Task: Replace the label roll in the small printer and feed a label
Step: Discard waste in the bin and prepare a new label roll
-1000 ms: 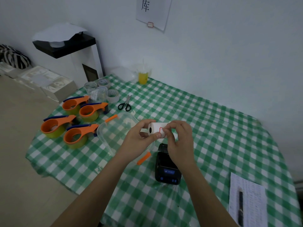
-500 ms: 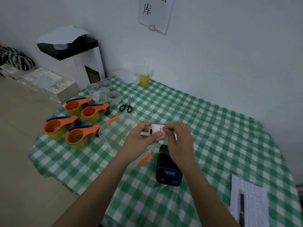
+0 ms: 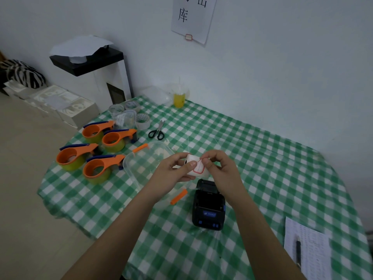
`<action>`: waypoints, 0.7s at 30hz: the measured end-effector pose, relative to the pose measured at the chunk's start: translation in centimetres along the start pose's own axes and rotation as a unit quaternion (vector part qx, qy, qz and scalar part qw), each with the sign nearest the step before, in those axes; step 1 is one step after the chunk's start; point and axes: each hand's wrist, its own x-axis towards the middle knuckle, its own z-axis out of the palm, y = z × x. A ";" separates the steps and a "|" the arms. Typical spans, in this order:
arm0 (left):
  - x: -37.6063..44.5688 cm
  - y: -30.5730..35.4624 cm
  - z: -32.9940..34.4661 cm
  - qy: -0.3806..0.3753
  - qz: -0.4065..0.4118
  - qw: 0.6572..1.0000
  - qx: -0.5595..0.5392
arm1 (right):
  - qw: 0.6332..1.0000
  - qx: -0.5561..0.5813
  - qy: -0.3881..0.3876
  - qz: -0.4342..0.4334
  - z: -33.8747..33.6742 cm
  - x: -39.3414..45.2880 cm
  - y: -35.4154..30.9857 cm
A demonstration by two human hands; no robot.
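Both hands clamp the label roll [image 3: 196,167] above the open printer [image 3: 209,207]; right hand [image 3: 220,168] now has the leading label peeled further than before. Left hand [image 3: 173,174] steadies it. Roll not loaded yet.

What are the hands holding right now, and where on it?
The white label roll, held above the open printer. The left hand grips its left end; the right hand pinches its red-bordered outer label.

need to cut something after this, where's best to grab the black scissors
Take the scissors by the two black loop handles at the near end, coming from your side of the table. They lie flat, closed blades pointing toward the wall, with bare cloth around the handles, so a grip there looks unobstructed.
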 end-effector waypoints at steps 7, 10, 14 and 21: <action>-0.3 0.2 -0.3 -0.023 -0.018 0.999 -0.020 | 0.998 0.036 -0.036 0.042 -0.1 -0.6 -0.4; -0.3 0.2 -0.3 -0.028 -0.025 0.999 -0.019 | 0.995 0.070 -0.045 0.047 -0.1 -0.8 -0.5; -0.2 0.3 -0.5 -0.034 -0.031 0.999 -0.001 | 0.987 0.129 -0.064 0.068 -0.1 -0.8 0.1; -0.1 -0.2 -0.7 -0.028 -0.041 0.999 0.022 | 0.963 0.258 -0.049 0.066 -0.6 -0.3 0.4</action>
